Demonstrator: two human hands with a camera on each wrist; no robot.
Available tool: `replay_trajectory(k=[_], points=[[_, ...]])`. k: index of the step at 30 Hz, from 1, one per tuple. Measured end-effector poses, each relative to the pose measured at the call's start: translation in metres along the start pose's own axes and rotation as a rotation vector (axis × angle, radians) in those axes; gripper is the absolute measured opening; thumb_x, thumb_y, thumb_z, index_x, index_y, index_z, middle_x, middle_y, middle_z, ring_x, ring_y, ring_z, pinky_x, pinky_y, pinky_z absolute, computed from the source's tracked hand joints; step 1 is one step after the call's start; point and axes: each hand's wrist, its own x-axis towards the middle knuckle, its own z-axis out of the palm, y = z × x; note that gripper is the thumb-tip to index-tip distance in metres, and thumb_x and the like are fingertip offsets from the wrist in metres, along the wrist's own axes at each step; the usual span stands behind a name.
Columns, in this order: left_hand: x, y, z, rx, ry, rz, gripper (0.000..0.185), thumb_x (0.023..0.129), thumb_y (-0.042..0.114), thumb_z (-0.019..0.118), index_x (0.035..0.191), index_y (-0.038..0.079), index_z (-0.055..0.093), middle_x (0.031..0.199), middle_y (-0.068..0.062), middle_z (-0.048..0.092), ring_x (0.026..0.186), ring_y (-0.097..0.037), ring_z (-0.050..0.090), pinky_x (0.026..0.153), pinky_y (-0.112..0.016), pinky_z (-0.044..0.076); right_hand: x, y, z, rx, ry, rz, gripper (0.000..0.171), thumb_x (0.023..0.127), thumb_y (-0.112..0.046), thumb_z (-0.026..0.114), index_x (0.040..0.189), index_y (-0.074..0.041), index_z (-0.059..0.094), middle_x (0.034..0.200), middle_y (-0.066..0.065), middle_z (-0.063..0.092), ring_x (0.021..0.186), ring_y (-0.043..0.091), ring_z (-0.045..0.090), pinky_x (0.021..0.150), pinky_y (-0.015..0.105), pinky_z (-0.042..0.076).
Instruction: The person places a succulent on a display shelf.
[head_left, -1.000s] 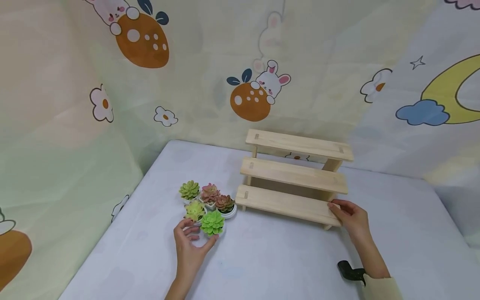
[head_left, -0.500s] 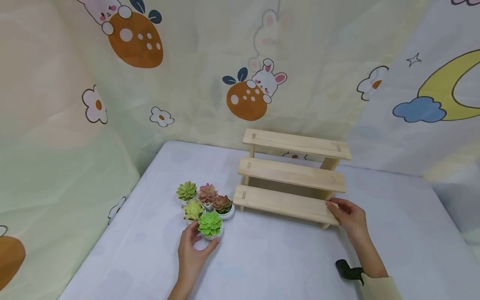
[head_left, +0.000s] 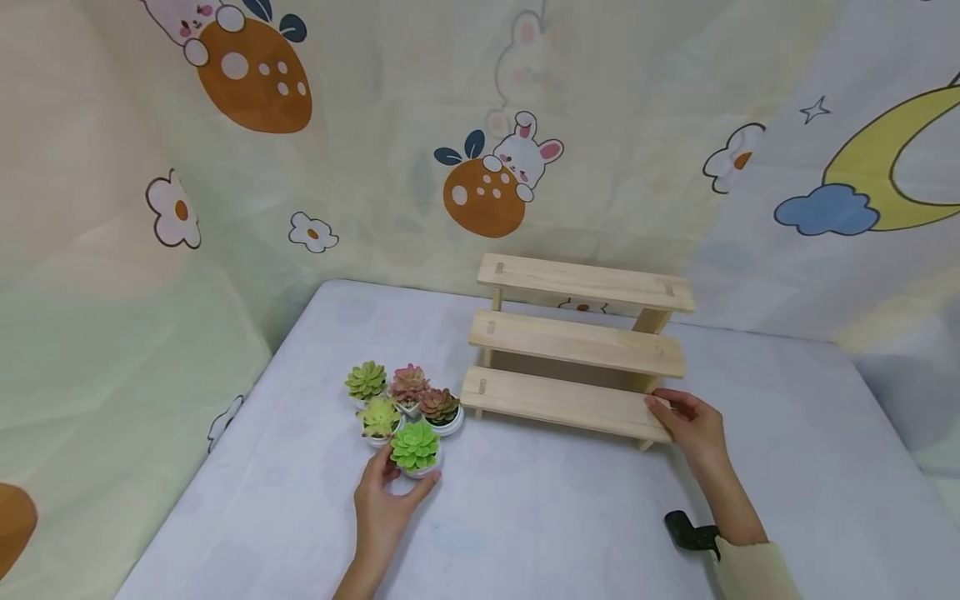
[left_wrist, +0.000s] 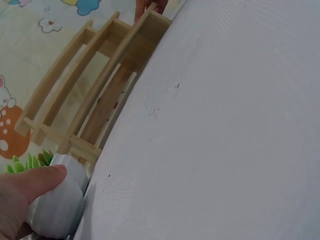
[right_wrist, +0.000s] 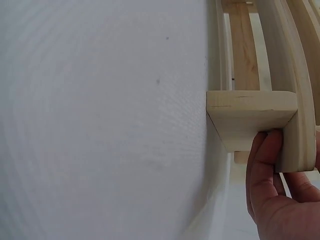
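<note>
Left hand [head_left: 384,506] grips bright green succulent pot [head_left: 415,451]: light, rigid, likely top-heavy; hold by base. Right hand [head_left: 693,425] grips wooden stepped shelf [head_left: 573,350] end.

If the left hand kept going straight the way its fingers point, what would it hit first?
The left hand already grips the bright green succulent in its white pot; pushed onward, that would probably bump the yellow-green succulent just behind it.

- You have five small potted succulents [head_left: 401,408] clustered on the table: two green, one yellow-green, one pink, one reddish.
- You have one wooden stand [head_left: 576,350] with three stepped shelves.
- Two hands are in view: your left hand [head_left: 386,500] and right hand [head_left: 693,425].
</note>
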Motion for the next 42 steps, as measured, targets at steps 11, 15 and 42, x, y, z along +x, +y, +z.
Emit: replay_trajectory(k=[11,15,42], points=[[0.001,0.000,0.001,0.001,0.036,0.021,0.064,0.064,0.015,0.092,0.118,-0.003,0.062,0.105,-0.014,0.065,0.082,-0.020,0.061,0.072,-0.023,0.053,0.000,-0.001,-0.001,-0.019,-0.007,0.015,0.052,0.087,-0.030,0.075,0.122,0.006,0.062,0.088,-0.016,0.059,0.077,-0.001,0.051,0.061,0.013,0.048],[-0.001,0.002,0.001,-0.018,0.033,0.005,0.065,0.064,0.014,0.092,0.118,-0.004,0.061,0.108,-0.015,0.064,0.084,-0.019,0.062,0.073,-0.022,0.054,-0.001,-0.001,-0.002,-0.018,-0.010,0.016,0.052,0.087,-0.030,0.075,0.123,0.006,0.061,0.087,-0.016,0.059,0.076,-0.002,0.052,0.060,0.013,0.048],[0.015,0.056,-0.004,-0.165,-0.083,0.294,0.063,0.064,0.010,0.092,0.119,-0.002,0.062,0.108,-0.009,0.062,0.095,-0.019,0.063,0.079,-0.026,0.058,-0.004,0.002,-0.002,0.020,0.002,-0.026,0.049,0.088,-0.027,0.074,0.121,0.007,0.062,0.087,-0.015,0.061,0.075,-0.004,0.056,0.061,0.013,0.049]])
